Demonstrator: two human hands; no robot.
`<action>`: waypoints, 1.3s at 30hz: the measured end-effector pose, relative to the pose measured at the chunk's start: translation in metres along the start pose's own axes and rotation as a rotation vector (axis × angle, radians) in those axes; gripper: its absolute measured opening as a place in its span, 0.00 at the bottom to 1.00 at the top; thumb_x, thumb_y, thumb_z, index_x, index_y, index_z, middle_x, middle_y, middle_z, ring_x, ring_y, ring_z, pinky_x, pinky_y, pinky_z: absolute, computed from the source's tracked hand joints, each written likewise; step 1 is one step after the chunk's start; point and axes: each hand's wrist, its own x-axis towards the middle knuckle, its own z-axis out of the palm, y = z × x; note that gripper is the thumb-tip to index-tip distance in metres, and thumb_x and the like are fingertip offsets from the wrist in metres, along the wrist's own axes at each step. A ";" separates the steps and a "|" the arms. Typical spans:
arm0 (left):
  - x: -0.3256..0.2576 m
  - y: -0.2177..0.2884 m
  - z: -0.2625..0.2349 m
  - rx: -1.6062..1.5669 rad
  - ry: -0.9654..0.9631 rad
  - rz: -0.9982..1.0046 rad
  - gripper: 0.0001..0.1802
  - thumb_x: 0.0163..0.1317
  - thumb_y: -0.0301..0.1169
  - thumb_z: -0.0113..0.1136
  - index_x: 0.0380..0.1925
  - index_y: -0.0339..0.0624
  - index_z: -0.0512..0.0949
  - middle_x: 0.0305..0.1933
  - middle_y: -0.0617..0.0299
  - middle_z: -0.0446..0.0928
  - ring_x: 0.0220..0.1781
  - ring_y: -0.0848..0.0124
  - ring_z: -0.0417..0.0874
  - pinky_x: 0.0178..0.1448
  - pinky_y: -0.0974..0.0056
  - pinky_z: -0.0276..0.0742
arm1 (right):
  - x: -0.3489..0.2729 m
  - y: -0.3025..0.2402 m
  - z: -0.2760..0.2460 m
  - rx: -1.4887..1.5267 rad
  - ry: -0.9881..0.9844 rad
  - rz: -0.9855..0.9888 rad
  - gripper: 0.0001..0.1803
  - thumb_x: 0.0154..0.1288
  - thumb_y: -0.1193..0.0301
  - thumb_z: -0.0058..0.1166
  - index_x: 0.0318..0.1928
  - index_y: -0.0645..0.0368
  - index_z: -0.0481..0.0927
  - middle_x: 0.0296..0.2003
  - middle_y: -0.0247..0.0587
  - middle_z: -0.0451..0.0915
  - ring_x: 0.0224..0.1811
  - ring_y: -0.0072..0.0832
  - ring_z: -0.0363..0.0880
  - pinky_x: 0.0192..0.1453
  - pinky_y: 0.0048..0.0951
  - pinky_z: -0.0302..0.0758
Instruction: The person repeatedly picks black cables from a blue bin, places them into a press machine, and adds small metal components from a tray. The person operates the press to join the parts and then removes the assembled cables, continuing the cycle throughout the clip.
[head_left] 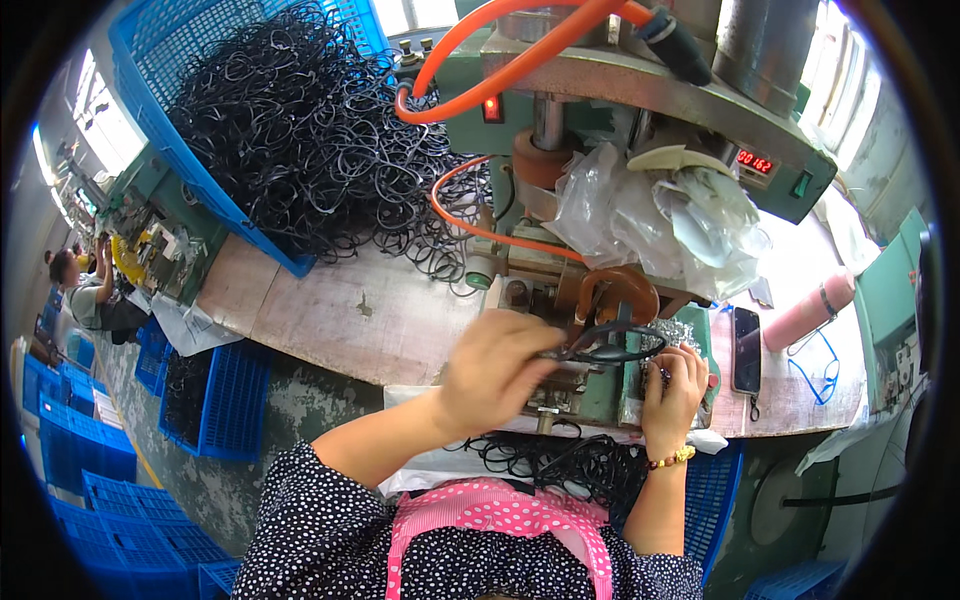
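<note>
In front of the green press machine (545,385), my left hand (500,370) pinches a thin black cord loop (645,330), which stretches out to the right, close to my other hand. My right hand (672,395) is bent over a green tray (708,345) of small shiny metal pieces (680,328). Its fingers are drawn together, and a small dark piece seems to lie at the fingertips, too small to name. More black cord loops (560,460) lie in a heap across my lap, below the machine.
A tipped blue crate (190,160) spills a large pile of black loops (300,130) onto the table at the left. Orange hoses (520,60) and plastic bags (650,215) hang on the press. A phone (746,350), pink bottle (810,310) and glasses (815,375) lie right.
</note>
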 end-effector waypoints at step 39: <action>-0.086 -0.157 -0.071 -0.147 0.235 -1.232 0.09 0.73 0.37 0.59 0.41 0.44 0.78 0.19 0.74 0.67 0.22 0.83 0.67 0.31 0.71 0.67 | -0.009 0.003 0.004 0.182 0.207 -0.009 0.06 0.62 0.80 0.59 0.40 0.60 0.81 0.37 0.43 0.81 0.43 0.42 0.78 0.53 0.42 0.71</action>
